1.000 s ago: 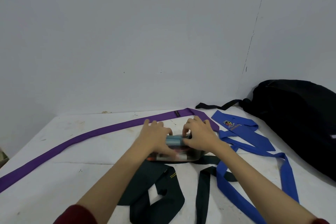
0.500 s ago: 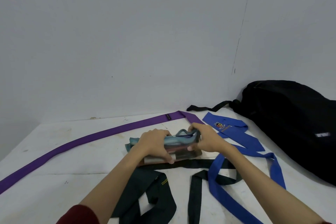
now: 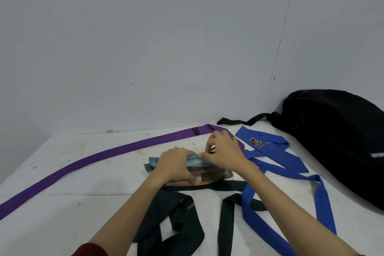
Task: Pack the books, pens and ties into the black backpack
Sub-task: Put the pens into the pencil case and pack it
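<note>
Gripping a clear pen pouch (image 3: 216,175) on the bench (image 3: 99,176), the left hand (image 3: 176,164) curls over it; the right hand (image 3: 224,151) pinches its top edge. The black backpack (image 3: 332,137) lies well right of both hands.

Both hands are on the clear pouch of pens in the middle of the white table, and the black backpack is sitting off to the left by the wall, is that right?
Not quite. The head view shows the black fabric backpack on the right by the wall, not the left. Both hands, left and right, are on the clear plastic pouch of pens on the white table.
</note>
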### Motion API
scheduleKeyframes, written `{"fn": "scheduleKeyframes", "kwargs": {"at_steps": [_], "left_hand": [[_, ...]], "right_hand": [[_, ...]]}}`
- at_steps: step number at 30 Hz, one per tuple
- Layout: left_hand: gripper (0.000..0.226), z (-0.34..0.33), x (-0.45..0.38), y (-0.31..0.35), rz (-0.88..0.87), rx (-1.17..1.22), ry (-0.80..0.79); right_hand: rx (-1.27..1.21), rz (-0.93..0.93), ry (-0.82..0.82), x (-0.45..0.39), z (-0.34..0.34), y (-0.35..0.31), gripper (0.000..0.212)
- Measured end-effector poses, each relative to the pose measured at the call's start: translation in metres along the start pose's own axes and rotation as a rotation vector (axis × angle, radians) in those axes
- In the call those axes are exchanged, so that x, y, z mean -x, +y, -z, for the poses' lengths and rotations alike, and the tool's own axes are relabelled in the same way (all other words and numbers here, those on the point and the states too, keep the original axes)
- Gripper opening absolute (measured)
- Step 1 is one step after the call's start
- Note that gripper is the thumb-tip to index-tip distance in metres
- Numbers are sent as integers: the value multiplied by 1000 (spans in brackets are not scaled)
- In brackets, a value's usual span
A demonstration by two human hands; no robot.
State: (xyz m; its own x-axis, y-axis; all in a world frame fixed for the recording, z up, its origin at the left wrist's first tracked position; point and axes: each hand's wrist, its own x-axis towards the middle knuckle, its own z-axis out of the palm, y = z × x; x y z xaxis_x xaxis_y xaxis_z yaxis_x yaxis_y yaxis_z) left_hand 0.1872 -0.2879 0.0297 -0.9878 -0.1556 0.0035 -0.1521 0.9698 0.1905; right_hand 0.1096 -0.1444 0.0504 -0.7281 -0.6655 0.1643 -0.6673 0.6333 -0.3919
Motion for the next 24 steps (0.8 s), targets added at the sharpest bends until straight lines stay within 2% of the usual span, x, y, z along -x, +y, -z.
{"fn": "scheduleKeyframes", "kwargs": {"at_steps": [4, 9, 13, 20, 24], "left_hand": [[47, 2, -1, 1, 10, 7, 7], [62, 1, -3, -2, -12, -4, -7], [66, 1, -1, -5, -36, 2, -27], [65, 1, 0, -7, -46, 7, -57], [69, 2, 3, -7, -42, 8, -63]], "right_hand": [[-18, -89, 127, 3, -18, -8, 25], [33, -151, 252, 10, -26, -9, 22], [238, -124, 291, 14, -17, 6, 20], [294, -125, 364, 18, 12, 37, 21], [376, -43, 496, 19, 8, 35, 22]]}}
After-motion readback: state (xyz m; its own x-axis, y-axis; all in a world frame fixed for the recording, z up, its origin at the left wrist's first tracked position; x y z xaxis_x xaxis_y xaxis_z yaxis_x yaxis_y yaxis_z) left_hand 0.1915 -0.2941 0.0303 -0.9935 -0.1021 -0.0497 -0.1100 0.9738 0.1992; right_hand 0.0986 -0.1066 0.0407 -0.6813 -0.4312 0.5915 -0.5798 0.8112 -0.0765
